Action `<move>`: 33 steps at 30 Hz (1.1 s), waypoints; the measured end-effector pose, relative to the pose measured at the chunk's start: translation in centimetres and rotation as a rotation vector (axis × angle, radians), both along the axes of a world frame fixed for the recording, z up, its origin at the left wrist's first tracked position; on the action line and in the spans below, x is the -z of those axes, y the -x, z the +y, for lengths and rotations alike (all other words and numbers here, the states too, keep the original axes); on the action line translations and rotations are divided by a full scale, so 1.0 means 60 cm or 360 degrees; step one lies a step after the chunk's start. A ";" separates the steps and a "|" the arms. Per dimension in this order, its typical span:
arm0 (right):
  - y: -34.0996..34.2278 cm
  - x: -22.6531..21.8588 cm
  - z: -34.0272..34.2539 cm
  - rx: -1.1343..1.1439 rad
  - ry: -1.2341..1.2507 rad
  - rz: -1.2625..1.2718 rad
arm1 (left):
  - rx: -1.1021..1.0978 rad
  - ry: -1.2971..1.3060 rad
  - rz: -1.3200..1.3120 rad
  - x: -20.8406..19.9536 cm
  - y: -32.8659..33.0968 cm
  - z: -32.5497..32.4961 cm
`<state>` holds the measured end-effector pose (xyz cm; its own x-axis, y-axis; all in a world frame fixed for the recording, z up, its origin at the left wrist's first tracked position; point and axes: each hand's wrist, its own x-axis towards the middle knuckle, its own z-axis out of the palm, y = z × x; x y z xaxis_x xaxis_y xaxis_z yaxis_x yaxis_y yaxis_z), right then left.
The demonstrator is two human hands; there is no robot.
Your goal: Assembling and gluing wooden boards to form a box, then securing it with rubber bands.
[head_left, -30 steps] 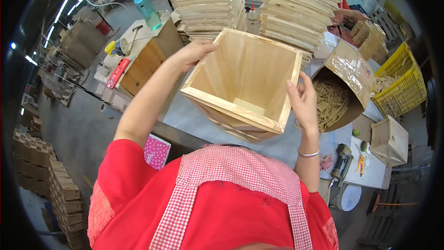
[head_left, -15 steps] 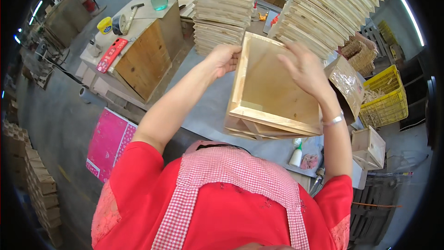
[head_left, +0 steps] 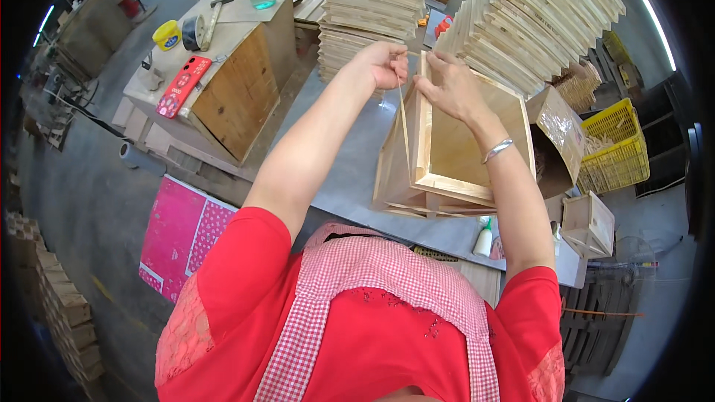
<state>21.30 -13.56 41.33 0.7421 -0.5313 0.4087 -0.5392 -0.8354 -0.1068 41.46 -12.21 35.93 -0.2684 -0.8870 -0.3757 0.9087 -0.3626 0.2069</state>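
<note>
A pale wooden box (head_left: 424,130) with a raised frame round its top stands on the grey table in front of me. My left hand (head_left: 386,65) is closed beside its far left corner, pinching a thin tan rubber band (head_left: 404,123). The band is stretched away from the box and runs down along its left side to the near end. My right hand (head_left: 453,91) grips the frame at the far left corner, thumb over the inner side. Its fingertips are partly hidden there.
Tall stacks of wooden frames (head_left: 372,0) rise behind the box. At right stand a cardboard box (head_left: 558,134), a yellow crate (head_left: 614,152) and a small wooden box (head_left: 588,223). A white glue bottle (head_left: 483,240) lies near. Left, a bench holds a hammer (head_left: 211,26) and a red phone (head_left: 183,88).
My left hand has left the box's rim and now pulls the band out. My right hand has moved left to the far left corner. The box has turned slightly.
</note>
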 end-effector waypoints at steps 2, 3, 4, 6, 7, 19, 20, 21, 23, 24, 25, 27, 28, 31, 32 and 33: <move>0.001 0.000 0.002 0.0019 -0.0023 -0.0007 | 0.0036 0.0055 -0.0062 -0.007 0.006 -0.005; 0.001 0.002 0.003 0.0002 -0.0050 -0.0027 | 0.0054 0.0106 -0.0123 -0.006 0.007 -0.007; 0.001 0.004 0.005 -0.0016 -0.0076 -0.0047 | 0.0063 0.0099 -0.0114 -0.005 0.010 -0.010; 0.000 0.003 0.009 -0.0011 -0.0102 -0.0037 | 0.0093 0.0083 -0.0149 -0.006 0.015 -0.013; 0.000 0.003 0.009 -0.0016 -0.0121 -0.0035 | 0.0102 0.0076 -0.0144 -0.002 0.017 -0.010; 0.005 0.000 -0.011 0.0040 -0.0153 0.0029 | 0.0013 0.0419 -0.0053 0.003 0.114 0.274; 0.003 -0.005 -0.011 -0.0042 0.0138 0.0212 | 0.0001 0.0460 0.0045 0.003 0.115 0.304; 0.001 -0.008 -0.008 -0.0042 0.0131 0.0216 | -0.0019 0.0504 0.0145 0.002 0.118 0.323; 0.000 -0.009 -0.002 -0.0162 -0.0042 -0.0039 | -0.0069 0.0515 0.0044 -0.019 0.125 0.338; 0.000 -0.013 0.004 -0.0182 -0.0036 -0.0042 | -0.0131 0.0537 -0.0066 -0.030 0.127 0.345; 0.000 -0.018 0.010 -0.0181 0.0000 -0.0006 | -0.0151 0.0544 -0.0074 -0.028 0.130 0.344; 0.003 -0.017 0.008 -0.0192 0.0053 0.0017 | -0.0155 0.0545 -0.0117 -0.014 0.133 0.325; 0.006 -0.003 -0.001 -0.0077 -0.0060 0.0020 | -0.0164 0.0559 -0.0130 -0.004 0.132 0.318; 0.007 0.005 -0.002 0.0015 -0.0152 0.0025 | -0.0213 0.0684 -0.0206 -0.007 0.138 0.315; 0.010 0.003 0.002 0.0024 -0.0137 0.0036 | -0.0330 0.0626 -0.0332 -0.017 0.146 0.315; 0.014 -0.003 0.003 -0.0006 -0.0134 0.0029 | -0.0452 0.0560 -0.0458 -0.027 0.150 0.317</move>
